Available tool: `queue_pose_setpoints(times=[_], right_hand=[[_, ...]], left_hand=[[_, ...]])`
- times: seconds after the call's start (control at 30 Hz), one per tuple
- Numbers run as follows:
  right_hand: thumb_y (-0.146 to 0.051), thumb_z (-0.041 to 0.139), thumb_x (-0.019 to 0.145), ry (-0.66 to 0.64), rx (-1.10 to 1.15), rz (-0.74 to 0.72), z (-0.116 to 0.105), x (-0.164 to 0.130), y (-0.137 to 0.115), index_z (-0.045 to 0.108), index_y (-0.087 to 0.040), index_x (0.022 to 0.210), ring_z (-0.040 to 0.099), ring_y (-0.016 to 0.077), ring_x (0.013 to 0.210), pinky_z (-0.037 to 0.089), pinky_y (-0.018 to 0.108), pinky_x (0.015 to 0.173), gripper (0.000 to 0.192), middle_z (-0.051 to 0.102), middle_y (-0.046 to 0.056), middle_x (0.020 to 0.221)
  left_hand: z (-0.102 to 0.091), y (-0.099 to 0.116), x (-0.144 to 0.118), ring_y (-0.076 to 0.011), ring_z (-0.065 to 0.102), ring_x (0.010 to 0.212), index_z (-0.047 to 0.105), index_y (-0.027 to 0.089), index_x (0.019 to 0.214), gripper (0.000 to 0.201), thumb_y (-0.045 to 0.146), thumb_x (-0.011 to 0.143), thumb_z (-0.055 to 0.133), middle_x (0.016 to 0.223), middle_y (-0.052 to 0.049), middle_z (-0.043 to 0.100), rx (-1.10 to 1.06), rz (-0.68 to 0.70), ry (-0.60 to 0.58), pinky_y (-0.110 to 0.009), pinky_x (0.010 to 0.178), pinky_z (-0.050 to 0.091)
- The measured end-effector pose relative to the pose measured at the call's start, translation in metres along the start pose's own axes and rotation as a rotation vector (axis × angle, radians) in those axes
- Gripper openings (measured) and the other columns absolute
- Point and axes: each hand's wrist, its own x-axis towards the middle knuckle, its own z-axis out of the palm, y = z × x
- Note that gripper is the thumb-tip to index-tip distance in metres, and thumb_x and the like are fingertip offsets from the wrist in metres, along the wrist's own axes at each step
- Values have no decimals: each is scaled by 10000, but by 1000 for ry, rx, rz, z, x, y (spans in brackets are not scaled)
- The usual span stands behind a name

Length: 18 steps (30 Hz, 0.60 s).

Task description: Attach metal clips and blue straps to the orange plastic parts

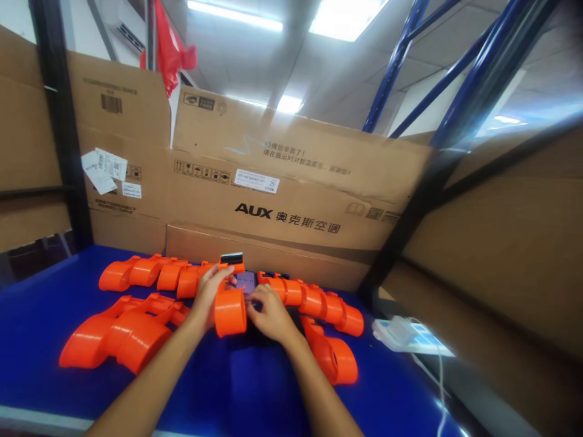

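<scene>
Left hand (210, 297) grips the bright orange plastic handheld scanner (231, 303) from the side, steadying it on the blue worktable (255, 388), so the right hand (272, 314), fingers curled, can touch its small screen.

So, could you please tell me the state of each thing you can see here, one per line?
Handheld device: lying on the blue table, screen lit.
Orange case: standing in front of the device, left hand gripping it.
Right hand: fingers resting at the device's edge.
Orange cases, back row: lying side by side.
Orange cases, front left: lying heaped together.
White power strip: cable plugged in.
Cardboard boxes: flattened, propped upright.
</scene>
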Motion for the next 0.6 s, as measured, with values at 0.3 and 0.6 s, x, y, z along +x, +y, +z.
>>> queue_pose_setpoints(times=[0.3, 0.6], right_hand=[[-400, 621, 873, 397, 599, 243, -23, -9, 12, 575, -204, 869, 658, 184, 628, 517, 283, 586, 202, 690, 20, 715], [-353, 658, 850, 570, 482, 159, -19, -10, 4, 609, -201, 856, 640, 183, 730, 521, 288, 681, 160, 660, 34, 790]], left_hand=[[9, -16, -13, -133, 648, 560, 637, 139, 1019, 408, 414, 748, 769, 774, -32, 688, 235, -4, -293, -239, 557, 513], [9, -25, -16, -127, 639, 530, 627, 149, 1046, 393, 428, 790, 729, 762, -24, 672, 325, 8, -328, -224, 508, 502]])
